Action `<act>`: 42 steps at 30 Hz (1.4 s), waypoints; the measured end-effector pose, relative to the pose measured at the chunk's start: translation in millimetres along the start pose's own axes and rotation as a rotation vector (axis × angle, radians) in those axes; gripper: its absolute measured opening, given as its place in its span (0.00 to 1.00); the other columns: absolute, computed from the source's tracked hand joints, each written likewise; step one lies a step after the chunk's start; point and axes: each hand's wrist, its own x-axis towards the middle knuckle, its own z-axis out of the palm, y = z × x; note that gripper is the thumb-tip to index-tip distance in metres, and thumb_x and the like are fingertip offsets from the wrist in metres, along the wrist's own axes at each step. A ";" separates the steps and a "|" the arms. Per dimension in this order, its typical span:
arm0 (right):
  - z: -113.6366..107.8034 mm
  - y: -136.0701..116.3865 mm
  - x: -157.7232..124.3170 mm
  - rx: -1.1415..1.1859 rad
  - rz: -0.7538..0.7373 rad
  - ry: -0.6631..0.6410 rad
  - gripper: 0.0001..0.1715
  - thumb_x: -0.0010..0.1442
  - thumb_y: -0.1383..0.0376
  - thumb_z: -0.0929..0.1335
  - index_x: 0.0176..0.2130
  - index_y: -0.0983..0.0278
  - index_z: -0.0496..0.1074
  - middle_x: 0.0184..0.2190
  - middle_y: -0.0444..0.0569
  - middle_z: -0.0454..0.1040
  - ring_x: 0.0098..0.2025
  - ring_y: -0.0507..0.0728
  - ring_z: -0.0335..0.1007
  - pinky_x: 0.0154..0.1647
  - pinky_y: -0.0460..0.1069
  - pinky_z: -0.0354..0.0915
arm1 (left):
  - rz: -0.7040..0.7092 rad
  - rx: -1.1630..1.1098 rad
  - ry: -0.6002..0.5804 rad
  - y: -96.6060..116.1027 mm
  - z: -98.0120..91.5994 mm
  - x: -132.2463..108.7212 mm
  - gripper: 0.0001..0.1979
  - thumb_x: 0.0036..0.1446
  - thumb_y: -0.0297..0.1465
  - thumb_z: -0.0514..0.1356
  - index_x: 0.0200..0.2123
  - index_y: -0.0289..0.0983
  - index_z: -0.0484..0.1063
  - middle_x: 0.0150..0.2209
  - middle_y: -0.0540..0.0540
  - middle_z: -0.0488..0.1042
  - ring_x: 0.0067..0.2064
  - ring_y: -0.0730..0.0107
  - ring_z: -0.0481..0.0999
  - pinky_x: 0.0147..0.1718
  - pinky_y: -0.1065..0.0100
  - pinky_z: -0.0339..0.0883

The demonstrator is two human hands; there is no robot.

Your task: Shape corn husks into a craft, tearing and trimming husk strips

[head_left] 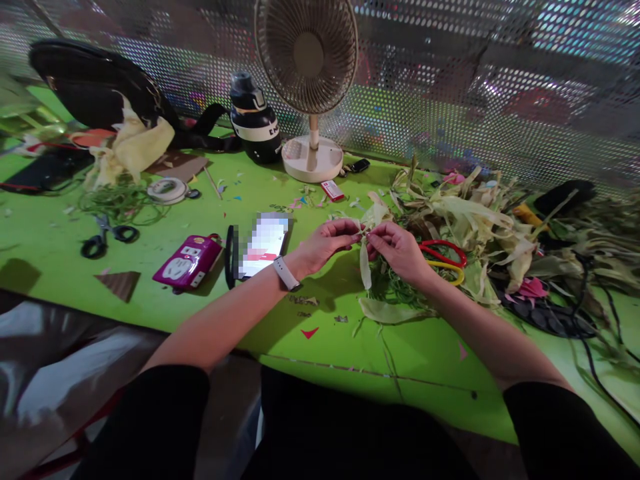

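My left hand (330, 245) and my right hand (397, 250) meet above the green table (260, 327). Both are closed in a pinch on a pale corn husk piece (367, 267), whose lower strip hangs between them. Its upper part flares out behind my fingertips. A loose husk strip (393, 311) lies below my right hand, beside tangled green string (415, 291). Close to my right wrist are scissors with red and yellow handles (453, 257), their blades hidden. A big heap of dried husks (480, 220) spreads out to the right.
A lit phone (265, 247) stands left of my hands, near a purple power socket (189, 262) and black scissors (107, 235). Behind are a fan (311, 160), a bottle (256, 130) and a black bag (105, 87). Black cables (590, 340) trail at the right.
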 end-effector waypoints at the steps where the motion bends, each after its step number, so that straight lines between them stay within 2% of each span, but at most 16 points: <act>1: 0.1 -0.1 -0.2 -0.002 0.004 -0.004 0.21 0.53 0.47 0.72 0.32 0.60 0.67 0.23 0.43 0.73 0.24 0.53 0.71 0.28 0.50 0.71 | 0.001 -0.005 0.001 0.0 0.2 -0.2 0.10 0.44 0.26 0.69 0.33 0.37 0.78 0.34 0.50 0.77 0.37 0.76 0.74 0.41 0.69 0.66; 6: 0.3 0.7 -0.6 0.012 0.009 0.009 0.25 0.51 0.46 0.73 0.35 0.60 0.65 0.22 0.40 0.73 0.21 0.52 0.71 0.25 0.49 0.69 | -0.014 -0.037 0.024 1.8 3.2 -3.1 0.08 0.47 0.28 0.68 0.33 0.36 0.77 0.33 0.50 0.77 0.36 0.75 0.75 0.42 0.67 0.67; 10: 1.9 1.4 -1.1 0.044 0.023 -0.013 0.26 0.50 0.45 0.73 0.37 0.59 0.62 0.21 0.39 0.73 0.21 0.52 0.71 0.24 0.49 0.69 | 0.007 -0.020 0.041 1.9 5.0 -4.8 0.10 0.45 0.30 0.71 0.31 0.36 0.76 0.32 0.51 0.76 0.34 0.76 0.73 0.39 0.68 0.66; 14: 3.4 2.2 -1.4 0.075 0.019 -0.029 0.25 0.53 0.43 0.71 0.37 0.57 0.61 0.22 0.41 0.73 0.23 0.53 0.71 0.25 0.50 0.70 | -0.006 0.001 0.039 0.5 5.6 -4.7 0.12 0.42 0.30 0.73 0.30 0.35 0.76 0.28 0.52 0.74 0.30 0.79 0.71 0.33 0.71 0.64; 17: 0.6 2.6 -1.3 -0.007 0.016 -0.033 0.22 0.57 0.45 0.68 0.38 0.57 0.62 0.22 0.41 0.72 0.23 0.54 0.71 0.26 0.51 0.69 | -0.020 -0.018 0.046 0.5 5.5 -3.9 0.12 0.41 0.29 0.73 0.30 0.35 0.75 0.27 0.53 0.74 0.29 0.80 0.70 0.31 0.71 0.63; 19: -3.7 2.8 -1.2 -0.170 -0.092 0.030 0.17 0.60 0.49 0.67 0.39 0.58 0.63 0.25 0.44 0.74 0.27 0.56 0.73 0.30 0.53 0.71 | -0.031 -0.050 0.061 1.2 4.7 -3.1 0.12 0.41 0.29 0.73 0.29 0.35 0.75 0.28 0.53 0.74 0.29 0.80 0.71 0.32 0.72 0.64; 21: -9.1 3.4 -1.1 -0.422 -0.327 0.107 0.12 0.61 0.56 0.67 0.42 0.60 0.66 0.35 0.51 0.77 0.38 0.60 0.75 0.42 0.58 0.70 | -0.043 -0.080 0.072 2.1 3.4 -2.4 0.13 0.40 0.29 0.74 0.29 0.35 0.75 0.29 0.53 0.75 0.30 0.79 0.73 0.34 0.72 0.66; 24: -15.9 5.7 -1.6 -0.786 -0.690 0.057 0.14 0.57 0.63 0.68 0.45 0.58 0.70 0.53 0.55 0.73 0.56 0.66 0.67 0.58 0.65 0.61 | -0.029 -0.102 0.078 2.2 1.1 -2.1 0.13 0.40 0.30 0.74 0.29 0.35 0.75 0.31 0.51 0.76 0.32 0.79 0.74 0.35 0.72 0.68; 27: -16.7 9.5 -3.2 -0.941 -0.873 -0.019 0.12 0.58 0.65 0.68 0.45 0.56 0.73 0.55 0.52 0.72 0.58 0.65 0.65 0.61 0.65 0.57 | 0.012 -0.048 0.069 0.1 0.1 -2.1 0.13 0.40 0.32 0.74 0.29 0.35 0.75 0.30 0.51 0.76 0.30 0.79 0.73 0.32 0.73 0.66; 30: -11.5 11.1 -5.1 -0.921 -0.942 0.038 0.07 0.60 0.66 0.68 0.40 0.56 0.75 0.49 0.49 0.75 0.52 0.61 0.69 0.56 0.62 0.61 | 0.070 0.062 0.044 -2.2 0.8 -1.6 0.14 0.40 0.35 0.74 0.29 0.35 0.75 0.28 0.51 0.75 0.30 0.78 0.72 0.30 0.73 0.65; 32: -7.1 9.3 -5.9 -0.818 -0.908 0.115 0.06 0.61 0.66 0.68 0.38 0.57 0.75 0.45 0.50 0.76 0.48 0.60 0.71 0.51 0.59 0.65 | 0.121 0.132 0.006 -2.7 1.9 -1.3 0.15 0.41 0.36 0.73 0.29 0.34 0.75 0.28 0.51 0.75 0.30 0.77 0.71 0.31 0.72 0.65; 35: -3.4 3.6 -5.5 -0.624 -0.732 0.218 0.03 0.61 0.65 0.68 0.34 0.60 0.73 0.40 0.50 0.76 0.44 0.59 0.71 0.47 0.56 0.67 | 0.184 0.246 -0.062 -1.9 3.6 -1.8 0.13 0.44 0.35 0.71 0.29 0.34 0.75 0.27 0.50 0.75 0.30 0.77 0.71 0.33 0.71 0.66; 39: -5.6 -1.7 -3.0 -0.475 -0.469 0.195 0.06 0.60 0.64 0.68 0.30 0.62 0.70 0.29 0.46 0.74 0.34 0.55 0.70 0.38 0.51 0.66 | 0.265 0.386 -0.118 0.7 4.6 -3.7 0.08 0.50 0.32 0.67 0.30 0.33 0.76 0.28 0.49 0.75 0.31 0.76 0.71 0.35 0.70 0.66; 42: -7.3 -1.8 -1.6 -0.441 -0.388 0.164 0.07 0.59 0.63 0.68 0.30 0.63 0.69 0.27 0.44 0.73 0.31 0.53 0.68 0.35 0.49 0.64 | 0.323 0.425 -0.120 3.1 5.2 -5.3 0.07 0.52 0.31 0.66 0.33 0.33 0.76 0.31 0.48 0.76 0.34 0.75 0.72 0.37 0.70 0.67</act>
